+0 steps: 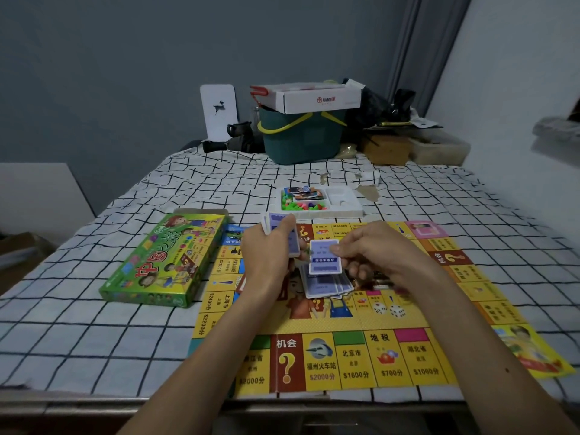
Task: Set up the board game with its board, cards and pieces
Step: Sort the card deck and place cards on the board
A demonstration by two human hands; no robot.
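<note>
The yellow game board (351, 359) lies flat on the checked tablecloth in front of me. Above its middle, my left hand (266, 249) grips a stack of blue-backed cards (293, 243). My right hand (367, 249) pinches a single blue card (324, 257) just right of that stack. Below both hands a fanned pile of blue cards (326, 285) rests on the board's centre. Two white dice (389, 309) sit on the board to the right of the pile. A white tray (342, 199) with coloured pieces and cards stands beyond the board's far edge.
The green game box (163, 262) lies left of the board. At the table's far end stand a dark green bucket (301, 139) with a white carton on top, a white panel (219, 111), black items and boxes. The table's front edge (125, 403) runs below the board.
</note>
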